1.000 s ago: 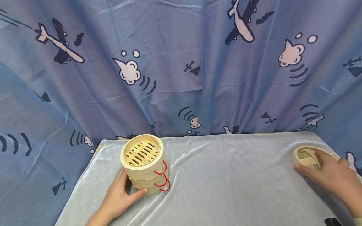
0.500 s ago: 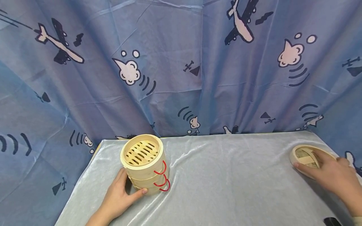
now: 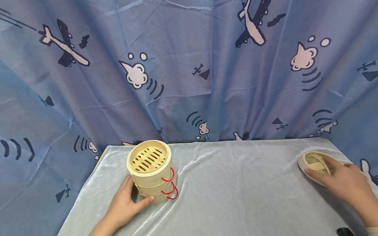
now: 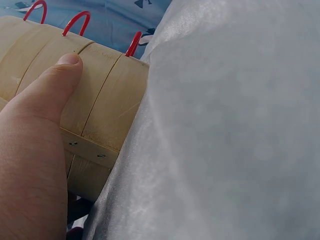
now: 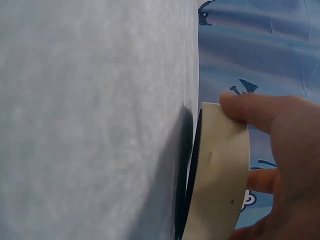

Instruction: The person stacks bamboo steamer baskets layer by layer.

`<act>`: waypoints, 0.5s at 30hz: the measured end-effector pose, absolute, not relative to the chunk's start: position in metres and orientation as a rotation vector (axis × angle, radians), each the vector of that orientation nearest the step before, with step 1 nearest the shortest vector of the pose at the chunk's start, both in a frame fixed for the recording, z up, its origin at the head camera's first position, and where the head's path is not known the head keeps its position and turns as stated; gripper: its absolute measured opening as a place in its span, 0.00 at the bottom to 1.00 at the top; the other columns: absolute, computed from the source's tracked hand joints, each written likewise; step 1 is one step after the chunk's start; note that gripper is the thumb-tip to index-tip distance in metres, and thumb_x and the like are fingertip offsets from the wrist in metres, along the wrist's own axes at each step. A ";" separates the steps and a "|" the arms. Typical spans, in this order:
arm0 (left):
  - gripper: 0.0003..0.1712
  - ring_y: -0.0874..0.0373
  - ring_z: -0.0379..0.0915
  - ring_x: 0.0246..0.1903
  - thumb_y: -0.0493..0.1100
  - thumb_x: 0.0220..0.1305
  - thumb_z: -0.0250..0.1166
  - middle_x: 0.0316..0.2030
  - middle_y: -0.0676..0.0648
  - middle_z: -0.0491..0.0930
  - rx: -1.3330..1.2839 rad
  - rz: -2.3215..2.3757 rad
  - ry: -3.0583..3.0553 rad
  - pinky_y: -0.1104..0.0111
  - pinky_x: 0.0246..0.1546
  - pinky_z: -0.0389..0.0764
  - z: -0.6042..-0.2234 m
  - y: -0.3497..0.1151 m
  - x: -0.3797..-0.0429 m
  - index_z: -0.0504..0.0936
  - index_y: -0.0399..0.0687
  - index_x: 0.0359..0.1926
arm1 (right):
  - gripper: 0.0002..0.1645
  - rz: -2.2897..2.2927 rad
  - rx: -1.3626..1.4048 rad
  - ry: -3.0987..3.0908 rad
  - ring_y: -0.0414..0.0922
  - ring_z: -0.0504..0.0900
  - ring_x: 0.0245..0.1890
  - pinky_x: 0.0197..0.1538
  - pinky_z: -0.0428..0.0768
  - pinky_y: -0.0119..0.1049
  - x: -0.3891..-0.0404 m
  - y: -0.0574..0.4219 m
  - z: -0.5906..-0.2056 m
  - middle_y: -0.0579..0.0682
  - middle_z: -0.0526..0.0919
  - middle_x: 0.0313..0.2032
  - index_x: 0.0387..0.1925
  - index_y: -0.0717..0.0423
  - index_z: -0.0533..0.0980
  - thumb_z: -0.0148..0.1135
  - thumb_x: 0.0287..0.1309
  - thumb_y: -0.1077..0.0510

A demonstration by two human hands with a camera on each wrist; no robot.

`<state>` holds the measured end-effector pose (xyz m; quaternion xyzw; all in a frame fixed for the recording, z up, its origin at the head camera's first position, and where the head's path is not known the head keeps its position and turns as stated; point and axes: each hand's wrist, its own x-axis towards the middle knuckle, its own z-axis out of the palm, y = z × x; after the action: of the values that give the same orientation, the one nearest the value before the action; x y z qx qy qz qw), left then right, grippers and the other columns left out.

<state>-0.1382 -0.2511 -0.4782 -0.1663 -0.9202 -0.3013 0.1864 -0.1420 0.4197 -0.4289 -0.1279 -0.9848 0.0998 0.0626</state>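
A stack of round bamboo steamer baskets (image 3: 153, 180) stands upright at the left of the table, with a slatted bottom visible in the top tier and red loop handles (image 4: 77, 22) on its side. My left hand (image 3: 122, 206) holds the stack low on its left, thumb across the front; its other fingers are mostly hidden behind. At the far right, my right hand (image 3: 349, 183) grips the bamboo steamer lid (image 3: 316, 164), which has a woven top and a strap. In the right wrist view, a dark gap and a shadow lie between the lid's rim (image 5: 220, 165) and the cloth.
A pale grey velvety cloth (image 3: 236, 186) covers the table, wrinkled near the stack. Behind and at both sides hangs a blue curtain (image 3: 177, 65) printed with planes. A small black object (image 3: 344, 231) shows at the lower right edge.
My right hand has moved slightly left with the lid, which looks a little more tilted. The left hand and the steamer stack stay in place.
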 end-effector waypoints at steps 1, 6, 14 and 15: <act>0.55 0.57 0.69 0.58 0.67 0.43 0.78 0.59 0.58 0.70 -0.469 -0.847 -2.591 0.54 0.56 0.72 -0.479 -0.251 -0.138 0.64 0.62 0.71 | 0.63 0.304 -0.373 -2.975 0.81 0.58 0.50 0.46 0.61 0.74 -0.142 0.418 -0.428 0.85 0.63 0.55 0.74 0.66 0.50 0.54 0.57 0.23; 0.54 0.58 0.70 0.56 0.66 0.43 0.79 0.58 0.58 0.70 -0.463 -0.845 -2.575 0.54 0.55 0.72 -0.479 -0.251 -0.139 0.65 0.62 0.70 | 0.60 0.343 -0.317 -2.959 0.79 0.59 0.51 0.42 0.65 0.73 -0.143 0.410 -0.424 0.84 0.66 0.52 0.74 0.62 0.53 0.56 0.57 0.25; 0.54 0.58 0.69 0.57 0.66 0.44 0.78 0.59 0.57 0.70 -0.465 -0.847 -2.585 0.54 0.56 0.71 -0.478 -0.251 -0.138 0.65 0.61 0.70 | 0.56 0.396 -0.220 -2.931 0.80 0.60 0.51 0.41 0.65 0.74 -0.144 0.403 -0.423 0.83 0.68 0.54 0.74 0.57 0.57 0.58 0.58 0.26; 0.54 0.58 0.69 0.57 0.67 0.44 0.78 0.59 0.57 0.70 -0.463 -0.846 -2.586 0.54 0.56 0.71 -0.478 -0.251 -0.138 0.65 0.61 0.70 | 0.55 0.391 -0.215 -2.927 0.80 0.61 0.51 0.40 0.65 0.74 -0.144 0.403 -0.422 0.83 0.68 0.54 0.74 0.56 0.58 0.59 0.58 0.26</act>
<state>-0.1383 -0.2508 -0.4778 -0.1647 -0.9200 -0.3010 0.1894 -0.1442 0.4028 -0.4225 -0.0724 -0.9845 0.1315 0.0903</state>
